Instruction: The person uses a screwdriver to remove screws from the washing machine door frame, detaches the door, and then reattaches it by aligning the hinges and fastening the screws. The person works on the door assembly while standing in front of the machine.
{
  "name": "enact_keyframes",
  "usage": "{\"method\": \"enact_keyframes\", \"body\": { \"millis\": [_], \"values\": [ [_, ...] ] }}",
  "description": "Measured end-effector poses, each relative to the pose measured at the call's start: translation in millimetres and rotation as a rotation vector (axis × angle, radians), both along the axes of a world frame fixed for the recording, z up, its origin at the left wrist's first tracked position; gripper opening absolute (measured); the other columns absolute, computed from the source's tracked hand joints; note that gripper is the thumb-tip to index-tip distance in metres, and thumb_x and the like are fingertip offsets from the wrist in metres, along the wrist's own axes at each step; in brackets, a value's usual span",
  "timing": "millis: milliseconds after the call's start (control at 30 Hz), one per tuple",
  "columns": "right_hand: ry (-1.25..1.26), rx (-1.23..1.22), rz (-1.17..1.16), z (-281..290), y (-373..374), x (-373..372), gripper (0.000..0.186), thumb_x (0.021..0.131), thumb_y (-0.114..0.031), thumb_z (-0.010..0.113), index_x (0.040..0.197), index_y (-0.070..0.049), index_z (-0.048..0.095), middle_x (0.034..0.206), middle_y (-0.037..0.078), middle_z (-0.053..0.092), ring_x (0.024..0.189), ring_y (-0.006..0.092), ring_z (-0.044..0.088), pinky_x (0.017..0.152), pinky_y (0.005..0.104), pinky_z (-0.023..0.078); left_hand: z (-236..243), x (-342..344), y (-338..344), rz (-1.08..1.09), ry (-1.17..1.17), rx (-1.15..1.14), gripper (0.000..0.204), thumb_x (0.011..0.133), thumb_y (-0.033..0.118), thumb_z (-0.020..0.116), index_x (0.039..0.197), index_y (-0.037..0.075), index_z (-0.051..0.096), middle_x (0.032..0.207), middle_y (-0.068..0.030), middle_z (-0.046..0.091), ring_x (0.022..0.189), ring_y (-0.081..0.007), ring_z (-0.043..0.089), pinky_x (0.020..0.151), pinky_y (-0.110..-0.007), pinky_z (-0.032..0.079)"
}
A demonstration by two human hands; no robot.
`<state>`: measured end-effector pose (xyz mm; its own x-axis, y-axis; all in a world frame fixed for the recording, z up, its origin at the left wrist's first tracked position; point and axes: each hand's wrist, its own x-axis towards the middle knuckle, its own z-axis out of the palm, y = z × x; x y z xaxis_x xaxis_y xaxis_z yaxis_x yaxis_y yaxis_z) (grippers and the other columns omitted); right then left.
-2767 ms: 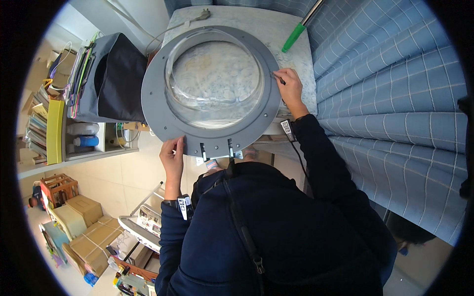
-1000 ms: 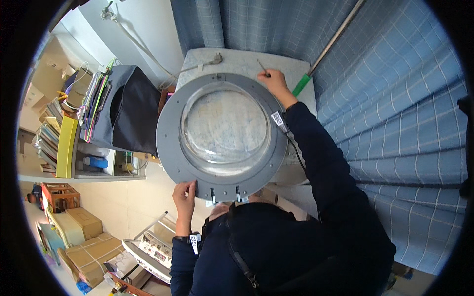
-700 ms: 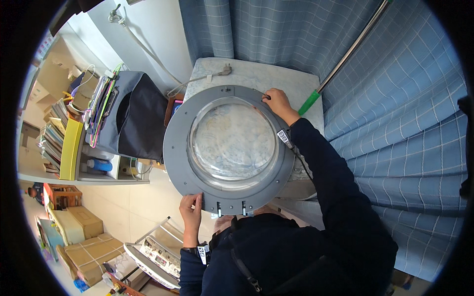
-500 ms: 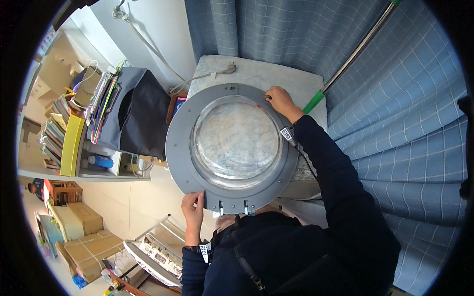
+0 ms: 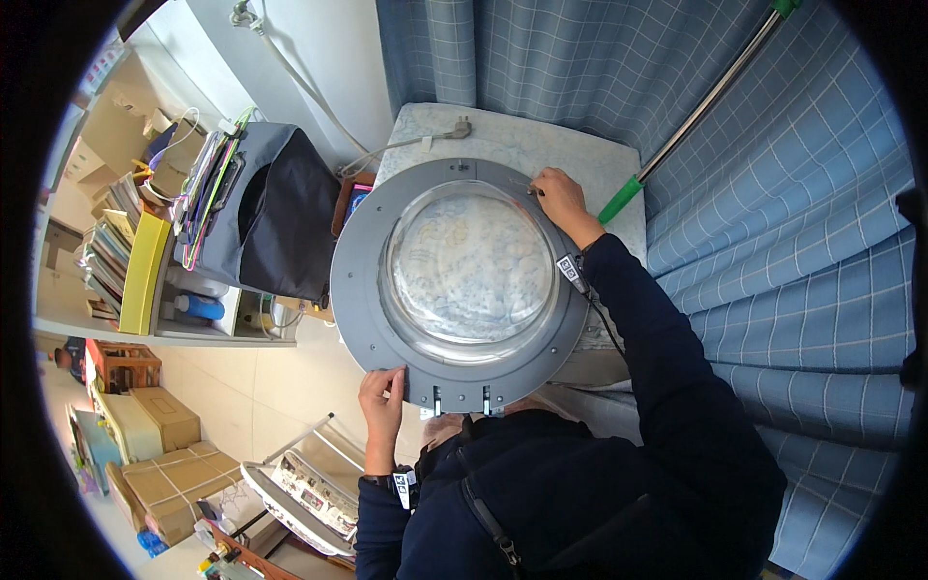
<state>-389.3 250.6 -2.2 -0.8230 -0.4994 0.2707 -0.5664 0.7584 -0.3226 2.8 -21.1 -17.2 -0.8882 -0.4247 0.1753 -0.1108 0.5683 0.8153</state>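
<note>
- Taking in more of the blue checked curtain behind than a few seconds ago, my view has the marbled top further down.
- Lying on that top, the grey ring reaches past its near edge toward my jacket; its two hinge brackets face me, as earlier.
- The clear bowl sits in the ring's centre, as it did.
- My left hand is at the same near-left rim, thumb and fingertips pinching the edge; I judge it steadies the ring.
- My right hand differs most: earlier beside the ring's right side, then out over the marbled top, now at the far-right rim. I take that stretch to be where the work is.
- Pinched in its fingers is a small dark-handled tool, its thin shaft over the ring; whether its tip touches, I cannot tell.
</note>
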Motion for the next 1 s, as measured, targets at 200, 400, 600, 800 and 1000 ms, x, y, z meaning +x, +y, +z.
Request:
{"method": "enact_keyframes", "body": {
  "millis": [200,400,600,800,1000],
  "values": [
    [0.016,0.058,-0.015,0.0,5.4,10.1,0.014,0.078,-0.009,0.064,0.089,-0.010,0.073,0.093,0.006,0.063,0.096,0.0273,0.060,0.079,0.0390,0.051,-2.3,0.3,0.9,0.020,0.000,-0.008,0.006,0.084,0.005,0.068,0.087,0.002,0.072,0.069,-0.0081,0.061,0.061,-0.0193,0.053,0.062,-0.031,0.044],
    [-0.009,0.011,-0.058,-2.3,4.1,12.8,0.018,0.079,-0.010,0.064,0.094,-0.011,0.074,0.093,0.007,0.062,0.096,0.0271,0.061,0.080,0.0395,0.051,-3.2,0.6,-1.0,-0.013,0.020,-0.008,0.006,0.084,0.004,0.068,0.088,0.001,0.072,0.071,-0.0080,0.061,0.062,-0.0192,0.053,0.062,-0.031,0.044],
    [-0.027,-0.032,-0.073,-6.8,10.4,19.7,0.023,0.080,-0.010,0.064,0.100,-0.015,0.074,0.096,0.008,0.062,0.095,0.0276,0.062,0.081,0.0394,0.051,-4.4,0.7,-0.7,-0.015,0.044,-0.002,0.006,0.084,0.004,0.068,0.087,0.001,0.072,0.071,-0.0075,0.061,0.062,-0.0193,0.053,0.062,-0.031,0.044],
    [-0.026,-0.114,-0.125,-5.3,10.0,16.6,0.029,0.082,-0.008,0.059,0.107,-0.016,0.073,0.094,0.007,0.061,0.088,0.0281,0.063,0.076,0.0390,0.051,-4.8,0.9,-0.7,-0.020,0.047,0.020,0.005,0.083,0.005,0.069,0.086,0.002,0.072,0.070,-0.0076,0.061,0.062,-0.0196,0.054,0.062,-0.031,0.044],
    [-0.041,0.007,-0.038,-2.5,12.0,11.8,0.026,0.084,-0.010,0.061,0.106,-0.016,0.073,0.096,0.010,0.061,0.092,0.0299,0.062,0.079,0.0406,0.051,-2.9,0.0,-1.6,-0.029,0.023,0.007,0.006,0.085,0.006,0.068,0.087,0.002,0.072,0.071,-0.0070,0.062,0.062,-0.0184,0.053,0.061,-0.031,0.044]
  ]
}}
